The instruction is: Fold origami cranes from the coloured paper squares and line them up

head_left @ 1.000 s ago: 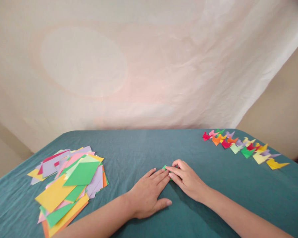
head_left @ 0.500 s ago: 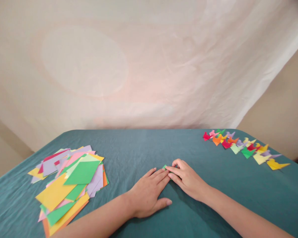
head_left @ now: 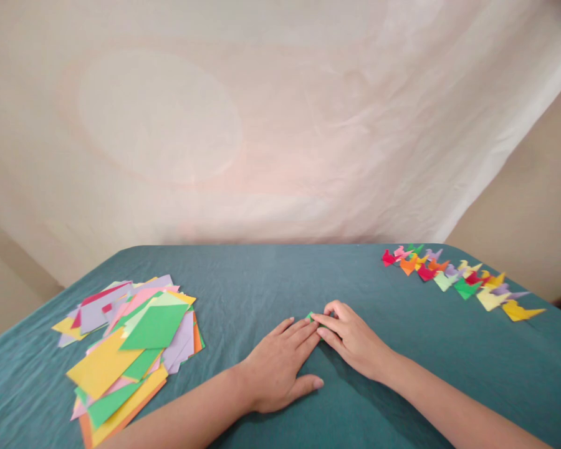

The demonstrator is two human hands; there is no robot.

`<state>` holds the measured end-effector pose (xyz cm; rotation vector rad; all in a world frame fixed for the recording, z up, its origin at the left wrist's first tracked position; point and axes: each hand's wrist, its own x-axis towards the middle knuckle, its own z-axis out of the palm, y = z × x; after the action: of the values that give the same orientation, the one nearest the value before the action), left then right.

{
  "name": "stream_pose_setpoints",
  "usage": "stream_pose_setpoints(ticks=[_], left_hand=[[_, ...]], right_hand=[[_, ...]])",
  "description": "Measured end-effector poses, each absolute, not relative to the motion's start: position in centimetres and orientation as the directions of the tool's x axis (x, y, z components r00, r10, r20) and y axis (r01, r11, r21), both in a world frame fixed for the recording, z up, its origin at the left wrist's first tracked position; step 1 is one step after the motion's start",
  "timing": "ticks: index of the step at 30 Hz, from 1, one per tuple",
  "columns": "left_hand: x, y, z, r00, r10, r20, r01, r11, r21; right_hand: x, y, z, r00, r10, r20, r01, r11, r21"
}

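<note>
A small piece of folded green paper lies on the cloth in front of me, mostly covered by my fingers. My left hand rests flat with its fingers stretched out, the fingertips over the paper and the thumb apart. From the other side, my right hand has its thumb and bent fingers closed at the paper's edge. Both hands' fingertips touch or nearly touch there. The paper's exact folded shape is hidden.
Loose sheets of coloured paper lie in a spread pile on the left. Several small folded paper birds stand in rows at the far right. A dark green cloth covers the table, and a pale sheet hangs behind it.
</note>
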<state>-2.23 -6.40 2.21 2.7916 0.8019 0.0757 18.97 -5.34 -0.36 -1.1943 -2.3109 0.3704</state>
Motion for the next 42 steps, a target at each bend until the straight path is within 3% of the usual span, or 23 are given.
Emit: stream_pose_setpoints(ticks=[18,42], left_hand=[[-2.6,-7.1,2.4,0.842,0.537,-0.052,0.533,-0.812,0.24],[-2.4,-7.2,2.3,0.839,0.543,-0.037,0.537,-0.814,0.221]], right_hand=[[19.9,-5.2,0.7,-0.576,0.783,0.233,0.63,0.607,-0.484],[20.1,-4.9,0.3,-0.622,0.753,0.216,0.637,0.647,-0.42]])
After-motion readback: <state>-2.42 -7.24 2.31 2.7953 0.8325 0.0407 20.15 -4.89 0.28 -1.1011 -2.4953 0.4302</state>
